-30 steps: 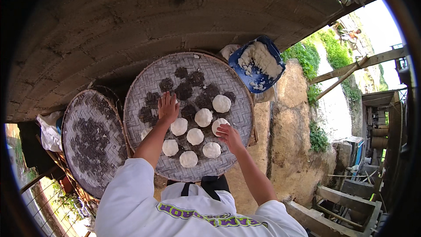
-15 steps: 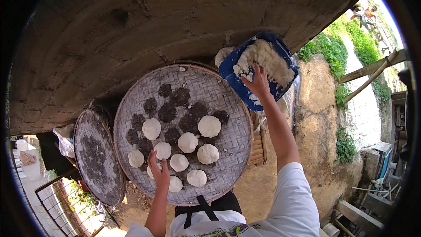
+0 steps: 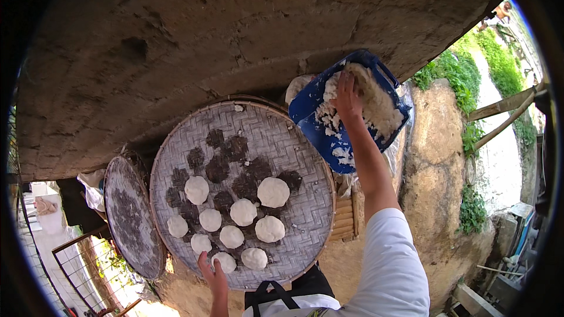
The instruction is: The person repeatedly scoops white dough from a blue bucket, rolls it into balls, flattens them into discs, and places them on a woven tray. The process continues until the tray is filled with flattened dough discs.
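Several rounded white lumps, dough-like, sit on a large round woven bamboo tray [image 3: 294,147]. My left hand [image 3: 216,276] is at the tray's near edge, its thumb and fingers apart, beside a white lump [image 3: 224,262]; whether it touches the lump is hard to tell. At the right stands a blue plastic tub [image 3: 308,108] with a crumbly white mass [image 3: 379,105] inside. My right hand [image 3: 349,103] reaches into the tub and lies on that mass, fingers stretched out and holding nothing visible.
A second round woven tray [image 3: 130,217] leans at the left. A rough wall [image 3: 235,29] rises behind. Bamboo slats [image 3: 344,218] show below the tub, with a stone ledge [image 3: 435,164] farther right. A metal railing [image 3: 88,258] stands at lower left.
My right hand has pushed farther into the tub, onto the white mass. My left hand has drawn back toward the tray's near edge. The view has shifted slightly.
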A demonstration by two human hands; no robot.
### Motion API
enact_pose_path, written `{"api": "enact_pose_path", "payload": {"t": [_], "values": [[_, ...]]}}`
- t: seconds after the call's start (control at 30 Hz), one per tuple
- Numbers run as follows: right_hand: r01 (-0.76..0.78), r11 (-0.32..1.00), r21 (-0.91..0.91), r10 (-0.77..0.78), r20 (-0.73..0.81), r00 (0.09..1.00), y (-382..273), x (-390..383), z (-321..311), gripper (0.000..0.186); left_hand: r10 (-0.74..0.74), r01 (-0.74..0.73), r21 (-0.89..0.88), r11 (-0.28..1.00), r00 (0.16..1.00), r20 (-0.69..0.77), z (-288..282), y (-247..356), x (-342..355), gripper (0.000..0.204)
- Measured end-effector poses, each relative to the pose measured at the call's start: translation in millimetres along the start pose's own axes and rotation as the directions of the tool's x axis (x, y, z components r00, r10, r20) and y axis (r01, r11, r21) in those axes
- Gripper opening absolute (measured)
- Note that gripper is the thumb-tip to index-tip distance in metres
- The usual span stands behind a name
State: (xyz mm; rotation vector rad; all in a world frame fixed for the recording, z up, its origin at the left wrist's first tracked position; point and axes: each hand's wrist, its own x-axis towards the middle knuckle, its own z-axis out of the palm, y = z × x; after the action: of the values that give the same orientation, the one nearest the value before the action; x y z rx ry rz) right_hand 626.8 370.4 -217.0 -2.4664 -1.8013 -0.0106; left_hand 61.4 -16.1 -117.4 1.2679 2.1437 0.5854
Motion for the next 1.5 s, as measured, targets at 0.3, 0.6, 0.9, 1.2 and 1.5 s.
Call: {"api": "enact_pose_path", "payload": {"t": [0.3, 0.6, 0.9, 1.2, 1.5], "values": [[0.091, 0.963, 0.252, -0.060, -0.129, 0.990, -6, 27, 29, 0.074, 0.044, -0.040, -0.081, 0.996, 0.998, 0.054, 30, 31, 10, 0.053], [0.279, 0.928, 0.248, -0.333, 0.211, 0.919, 43, -30, -11, 0.048, 0.051, -0.042, -0.149, 0.988, 0.997, 0.061, 47, 45, 14, 0.050], [0.286, 0.956, 0.063, -0.291, 0.096, 0.952, 11, -80, -18, 0.053, 0.127, -0.091, -0.255, 0.963, 0.984, 0.128, 71, 83, 21, 0.050], [0.070, 0.992, 0.107, -0.074, 0.035, 0.997, 45, -58, -29, 0.052, 0.102, -0.049, -0.325, 0.945, 0.984, 0.149, 69, 92, 22, 0.047], [0.060, 0.969, 0.240, -0.129, 0.279, 0.952, 70, -68, -29, 0.025, 0.338, -0.084, -0.610, 0.788, 0.887, 0.314, 168, 195, 45, 0.034]]}}
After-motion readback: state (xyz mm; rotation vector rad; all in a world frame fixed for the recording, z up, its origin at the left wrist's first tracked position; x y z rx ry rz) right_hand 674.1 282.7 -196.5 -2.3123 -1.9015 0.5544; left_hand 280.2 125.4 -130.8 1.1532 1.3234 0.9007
